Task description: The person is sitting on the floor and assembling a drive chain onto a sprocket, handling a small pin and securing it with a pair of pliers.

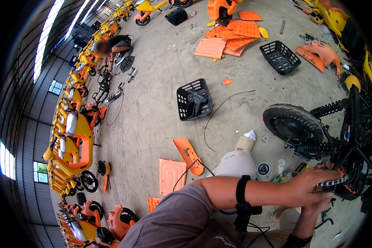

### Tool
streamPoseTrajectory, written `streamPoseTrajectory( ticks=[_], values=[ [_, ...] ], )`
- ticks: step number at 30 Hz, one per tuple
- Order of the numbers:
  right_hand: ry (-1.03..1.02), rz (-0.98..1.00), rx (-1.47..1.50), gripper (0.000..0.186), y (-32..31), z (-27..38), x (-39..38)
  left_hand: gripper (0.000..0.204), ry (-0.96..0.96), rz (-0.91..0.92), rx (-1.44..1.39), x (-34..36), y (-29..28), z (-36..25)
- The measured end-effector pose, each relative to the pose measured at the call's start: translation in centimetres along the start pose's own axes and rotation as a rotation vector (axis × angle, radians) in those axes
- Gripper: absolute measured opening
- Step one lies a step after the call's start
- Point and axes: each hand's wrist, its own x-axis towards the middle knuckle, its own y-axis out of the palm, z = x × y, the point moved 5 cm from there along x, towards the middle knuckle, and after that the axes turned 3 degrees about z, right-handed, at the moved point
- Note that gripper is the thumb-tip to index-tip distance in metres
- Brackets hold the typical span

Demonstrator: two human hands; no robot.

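At the right, a stripped black scooter frame has a wheel with a dark tyre and coil-spring shock absorbers. Beside its lower part, my left hand is closed, its fingers curled at a short metal strip of links that looks like a chain. My right hand comes up from below and lies against the left one. Its fingers are mostly hidden, so what it holds cannot be made out. Pliers with green handles and a round dark part lie on the floor near my foot.
A black basket with a power drill stands ahead, another basket farther right. Orange panels lie left of my leg, more far ahead. A cable crosses the floor. Yellow scooters line the left; a person bends there.
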Motion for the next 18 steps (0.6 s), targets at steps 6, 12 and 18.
streamPoseTrajectory(
  ticks=[6, 12, 18],
  values=[
    [0.111, -0.174, 0.348, 0.042, -0.7, -0.9, -1.0, 0.049, 0.019, 0.008, -0.028, 0.0, 0.0, 0.1],
    [0.073, -0.162, 0.334, 0.042, -1.4, -1.0, -1.1, 0.049, 0.012, -0.003, -0.034, 0.0, -0.2, -0.1],
    [0.059, -0.160, 0.328, 0.042, -1.7, -1.1, -1.1, 0.049, -0.011, -0.005, -0.055, -0.1, -0.1, 0.0]
  ],
)
